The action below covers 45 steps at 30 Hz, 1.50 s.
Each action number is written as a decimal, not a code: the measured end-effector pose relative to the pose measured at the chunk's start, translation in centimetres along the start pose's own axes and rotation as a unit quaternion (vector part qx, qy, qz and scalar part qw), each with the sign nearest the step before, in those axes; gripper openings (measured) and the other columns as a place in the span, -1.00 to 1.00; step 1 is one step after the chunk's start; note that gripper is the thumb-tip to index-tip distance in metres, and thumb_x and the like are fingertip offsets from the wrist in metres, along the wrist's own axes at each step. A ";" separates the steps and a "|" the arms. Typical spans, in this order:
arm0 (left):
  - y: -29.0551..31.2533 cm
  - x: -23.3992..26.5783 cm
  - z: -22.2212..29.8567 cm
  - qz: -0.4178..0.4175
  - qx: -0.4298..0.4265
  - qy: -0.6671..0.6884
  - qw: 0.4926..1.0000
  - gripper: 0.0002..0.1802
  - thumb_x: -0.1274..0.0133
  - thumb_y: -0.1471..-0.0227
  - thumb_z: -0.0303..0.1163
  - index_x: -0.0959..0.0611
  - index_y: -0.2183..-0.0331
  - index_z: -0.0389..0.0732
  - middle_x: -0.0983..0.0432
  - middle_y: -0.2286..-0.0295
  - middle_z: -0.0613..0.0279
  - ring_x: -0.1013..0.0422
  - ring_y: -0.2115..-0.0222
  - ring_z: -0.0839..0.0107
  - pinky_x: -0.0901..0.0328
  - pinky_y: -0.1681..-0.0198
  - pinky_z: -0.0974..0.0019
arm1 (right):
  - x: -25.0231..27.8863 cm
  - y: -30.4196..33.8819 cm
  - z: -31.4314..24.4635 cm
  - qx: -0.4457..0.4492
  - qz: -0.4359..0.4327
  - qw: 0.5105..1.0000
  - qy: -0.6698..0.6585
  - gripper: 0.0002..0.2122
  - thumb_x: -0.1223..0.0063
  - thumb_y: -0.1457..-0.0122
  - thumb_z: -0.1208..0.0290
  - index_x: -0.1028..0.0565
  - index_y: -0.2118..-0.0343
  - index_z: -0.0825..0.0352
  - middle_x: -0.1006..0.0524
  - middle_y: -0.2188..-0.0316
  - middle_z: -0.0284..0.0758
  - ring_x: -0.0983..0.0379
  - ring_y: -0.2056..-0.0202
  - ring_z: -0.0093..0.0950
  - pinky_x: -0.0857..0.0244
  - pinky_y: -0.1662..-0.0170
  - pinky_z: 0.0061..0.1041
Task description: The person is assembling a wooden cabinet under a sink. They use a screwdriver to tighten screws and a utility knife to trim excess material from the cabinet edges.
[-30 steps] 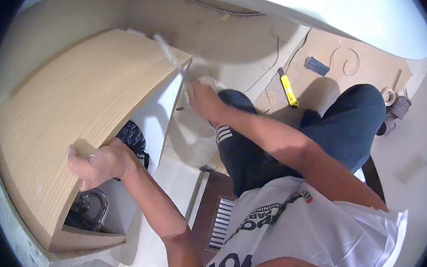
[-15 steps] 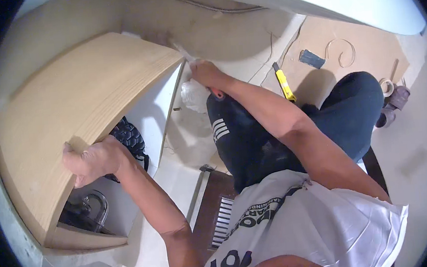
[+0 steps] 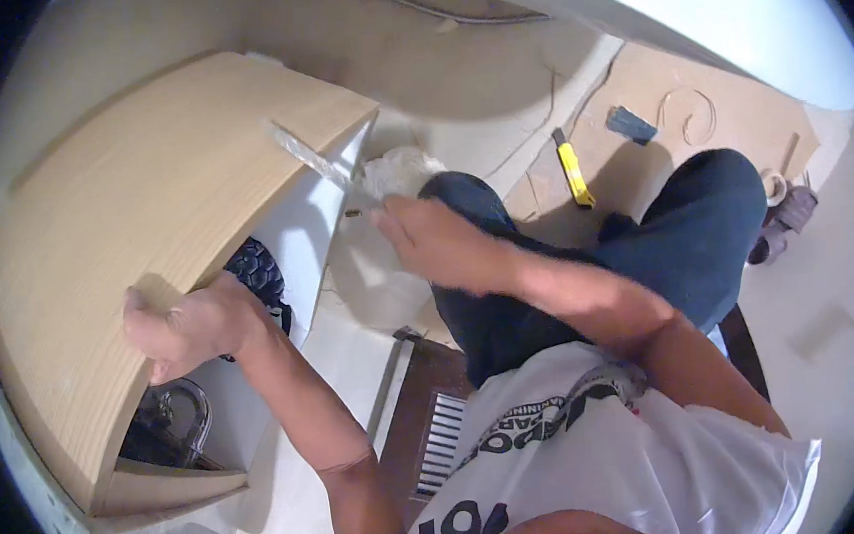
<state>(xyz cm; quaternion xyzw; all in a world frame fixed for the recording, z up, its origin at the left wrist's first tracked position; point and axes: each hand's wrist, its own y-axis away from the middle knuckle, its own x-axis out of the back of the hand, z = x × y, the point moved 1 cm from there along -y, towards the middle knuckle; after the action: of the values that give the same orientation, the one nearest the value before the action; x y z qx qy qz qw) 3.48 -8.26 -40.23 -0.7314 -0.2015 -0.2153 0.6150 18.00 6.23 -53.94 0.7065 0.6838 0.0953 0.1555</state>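
My left hand (image 3: pixel 186 331) is closed round the front edge of a light wood panel (image 3: pixel 139 179), thumb on the face and fingers tucked under it. This panel covers the top of a white cabinet box (image 3: pixel 323 225). My right hand (image 3: pixel 440 241) is closed on a tool with a long, flat, pale blade (image 3: pixel 313 160); its handle is hidden in my fist. The blade points up and left, its tip over the panel near the right end. I cannot tell whether it touches the wood. Inside the cabinet lie a black textured bag (image 3: pixel 255 272) and a curved metal pipe (image 3: pixel 198 416).
A yellow utility knife (image 3: pixel 573 170) lies on brown board (image 3: pixel 672 67) beside my knees, near a dark blue block (image 3: pixel 631 124). Tape rolls (image 3: pixel 774 184) are farther right. Crumpled clear plastic (image 3: pixel 394 169) is beside the cabinet; a floor grate (image 3: pixel 441 442) is below it.
My right hand has drawn back toward me from the panel's far right corner, and the blade now lies across the panel's edge in view. My left hand keeps its grip.
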 end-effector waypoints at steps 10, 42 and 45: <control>0.3 1.0 0.6 0.004 -0.029 -0.047 0.998 -0.63 0.02 0.10 -0.20 -0.58 0.35 -0.32 -0.48 0.43 0.02 -0.35 0.38 0.04 -0.13 0.23 0.06 | 1.5 -0.2 -2.2 -0.037 -0.100 0.994 -0.016 -0.72 0.31 -0.24 0.33 -0.41 0.29 0.46 -0.47 0.38 0.12 -0.42 0.27 0.03 -0.29 0.18 -0.10; 0.1 -5.0 -2.7 0.041 -0.158 -0.004 0.987 -0.83 -0.09 0.17 -0.36 -0.57 0.47 -0.26 -0.47 0.53 0.16 -0.42 0.52 0.25 -0.25 0.46 0.22 | 10.5 5.9 22.4 -0.300 0.351 0.797 0.390 -0.65 -0.12 0.00 0.32 -0.36 0.17 0.35 -0.40 0.24 -0.08 -0.36 0.16 -0.08 -0.25 0.14 -0.09; -0.5 -3.8 -0.7 0.045 -0.107 0.069 0.991 -0.78 -0.06 0.20 -0.39 -0.58 0.39 -0.24 -0.50 0.48 0.18 -0.39 0.51 0.19 -0.17 0.35 0.18 | 11.5 6.4 25.0 -0.270 0.360 0.816 0.364 -0.68 -0.10 -0.01 0.33 -0.36 0.21 0.35 -0.42 0.31 -0.07 -0.36 0.19 -0.05 -0.25 0.14 -0.05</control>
<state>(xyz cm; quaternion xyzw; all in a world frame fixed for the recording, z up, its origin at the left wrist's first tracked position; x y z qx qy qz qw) 0.03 -8.95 -41.86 -0.7849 -0.1011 -0.2575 0.5545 33.20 15.33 -75.89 0.7461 0.3340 0.5750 0.0342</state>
